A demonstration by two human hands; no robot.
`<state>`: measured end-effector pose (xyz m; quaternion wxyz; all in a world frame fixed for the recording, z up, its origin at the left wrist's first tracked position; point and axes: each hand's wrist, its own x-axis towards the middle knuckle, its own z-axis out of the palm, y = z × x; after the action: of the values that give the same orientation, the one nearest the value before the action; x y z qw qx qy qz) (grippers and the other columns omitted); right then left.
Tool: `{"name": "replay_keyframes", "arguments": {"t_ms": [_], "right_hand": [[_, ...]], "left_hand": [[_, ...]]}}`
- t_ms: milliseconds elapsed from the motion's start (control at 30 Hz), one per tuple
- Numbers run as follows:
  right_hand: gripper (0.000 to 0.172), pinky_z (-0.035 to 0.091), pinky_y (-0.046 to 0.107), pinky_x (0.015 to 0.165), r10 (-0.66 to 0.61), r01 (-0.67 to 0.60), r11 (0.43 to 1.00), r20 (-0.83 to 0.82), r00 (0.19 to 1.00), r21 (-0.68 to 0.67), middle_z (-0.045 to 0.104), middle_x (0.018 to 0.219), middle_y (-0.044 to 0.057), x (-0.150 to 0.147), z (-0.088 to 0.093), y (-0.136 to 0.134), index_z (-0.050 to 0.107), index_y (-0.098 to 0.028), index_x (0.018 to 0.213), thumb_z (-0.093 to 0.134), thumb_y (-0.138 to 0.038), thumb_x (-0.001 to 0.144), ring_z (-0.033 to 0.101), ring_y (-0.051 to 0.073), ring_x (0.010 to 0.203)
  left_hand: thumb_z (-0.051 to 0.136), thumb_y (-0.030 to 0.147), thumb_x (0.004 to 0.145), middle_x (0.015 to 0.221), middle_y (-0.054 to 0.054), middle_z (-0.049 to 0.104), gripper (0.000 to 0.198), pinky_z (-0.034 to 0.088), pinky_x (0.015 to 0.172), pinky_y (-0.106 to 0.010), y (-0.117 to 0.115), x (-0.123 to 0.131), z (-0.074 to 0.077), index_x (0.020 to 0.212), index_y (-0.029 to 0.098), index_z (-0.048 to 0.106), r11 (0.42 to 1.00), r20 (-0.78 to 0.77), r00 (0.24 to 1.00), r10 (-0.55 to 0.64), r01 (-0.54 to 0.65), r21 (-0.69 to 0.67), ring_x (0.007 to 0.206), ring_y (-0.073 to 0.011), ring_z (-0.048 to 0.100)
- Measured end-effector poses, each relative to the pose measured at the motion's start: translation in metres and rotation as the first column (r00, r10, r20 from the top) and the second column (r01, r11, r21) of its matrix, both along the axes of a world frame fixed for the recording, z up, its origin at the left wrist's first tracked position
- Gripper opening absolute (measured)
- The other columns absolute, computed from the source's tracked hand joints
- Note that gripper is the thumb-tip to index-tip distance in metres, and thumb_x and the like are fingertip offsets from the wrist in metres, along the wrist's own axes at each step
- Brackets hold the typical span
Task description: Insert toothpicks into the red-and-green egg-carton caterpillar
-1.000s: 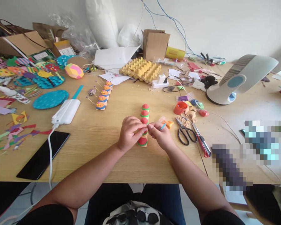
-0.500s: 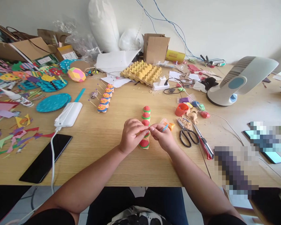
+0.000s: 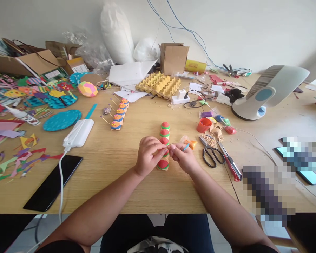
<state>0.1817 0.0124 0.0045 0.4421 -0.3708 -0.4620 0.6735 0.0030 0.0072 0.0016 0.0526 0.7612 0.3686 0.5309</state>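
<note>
Left hand: above the counter [image 3: 107, 196], its thumb and forefinger [image 3: 158, 144] pressed together at the tips; whether a small bit is pinched there, I cannot tell.
Right hand: fingers curled, with the tips meeting those of the left hand [image 3: 149, 157]; a blue stick [image 3: 186, 147] is held between the fingers of this right hand [image 3: 183, 156], one end pointing outward.
Strip: the red-and-green strip [image 3: 163, 164] lies on the counter, below and between the two hands, its middle partly hidden (so I cannot say if the hands touch it).
Strip, handling: it looks like moulded pulp, so I judge it light, rather stiff, but easy to dent; better to hold it low, by the pale sides or by one end, and not to press the red tops.
Stick, handling: thin and light, I suppose; a gentle grip near its middle should be enough.
Nearby: an orange packet [image 3: 192, 144] just beyond the right hand, then scissors [image 3: 213, 157] and a cutter [image 3: 232, 166] to the right.
Farther left: a blue-and-orange strip [image 3: 116, 124] with pins, well apart.
</note>
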Motion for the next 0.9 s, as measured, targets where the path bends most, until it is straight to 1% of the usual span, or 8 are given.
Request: {"name": "replay_keyframes", "arguments": {"t_ms": [167,367,600,800,900], "right_hand": [[0.044,0.019,0.026,0.048,-0.053,0.053,0.999,0.007,0.999,0.007,0.05,0.056,-0.004,-0.0009,-0.0015,0.0001,0.072,-0.016,0.077,0.086,-0.057,0.07,0.03,0.007,0.051],[0.041,0.019,0.025,0.048,-0.064,0.064,0.998,-0.031,0.997,0.006,0.053,0.058,-0.004,-0.0011,-0.0049,0.0024,0.073,-0.017,0.079,0.086,-0.055,0.071,0.03,0.007,0.051],[0.044,0.019,0.025,0.048,-0.078,0.078,0.997,0.001,0.997,0.02,0.047,0.055,-0.005,-0.0008,-0.0061,0.002,0.071,-0.017,0.077,0.085,-0.057,0.072,0.03,0.007,0.05],[0.045,0.018,0.026,0.048,-0.054,0.054,0.998,-0.015,0.998,-0.017,0.05,0.057,-0.004,-0.0005,-0.0037,0.0009,0.071,-0.016,0.077,0.084,-0.059,0.072,0.03,0.006,0.049],[0.044,0.018,0.025,0.048,-0.059,0.059,0.998,-0.011,0.998,-0.01,0.051,0.057,-0.004,-0.0008,-0.003,0.0006,0.07,-0.017,0.077,0.085,-0.057,0.071,0.031,0.007,0.05]], "left_hand": [[0.072,0.023,0.093,0.086,-0.001,0.073,0.006,0.05,0.087,-0.037,0.0017,0.0003,-0.0008,0.098,0.024,0.075,1.0,-0.022,1.0,0.002,-0.002,0.014,0.09,-0.0181,0.064],[0.072,0.022,0.093,0.092,-0.002,0.074,0.015,0.051,0.088,-0.038,0.0015,0.0009,-0.0032,0.107,0.025,0.073,1.0,-0.003,1.0,-0.014,0.014,-0.019,0.092,-0.0185,0.064],[0.071,0.022,0.094,0.089,-0.002,0.074,0.006,0.051,0.088,-0.039,0.0011,0.0014,-0.0025,0.098,0.024,0.073,1.0,0.018,1.0,-0.013,0.013,-0.015,0.091,-0.0184,0.065],[0.073,0.02,0.092,0.087,-0.001,0.073,0.004,0.05,0.088,-0.038,0.0023,0.0005,-0.0033,0.094,0.024,0.073,1.0,0.024,1.0,-0.001,0.001,0.001,0.091,-0.018,0.064],[0.072,0.022,0.093,0.086,-0.001,0.073,0.003,0.05,0.087,-0.038,0.0023,0.0004,-0.0029,0.094,0.024,0.074,1.0,0.01,1.0,-0.001,0.001,-0.001,0.09,-0.018,0.064]]}}
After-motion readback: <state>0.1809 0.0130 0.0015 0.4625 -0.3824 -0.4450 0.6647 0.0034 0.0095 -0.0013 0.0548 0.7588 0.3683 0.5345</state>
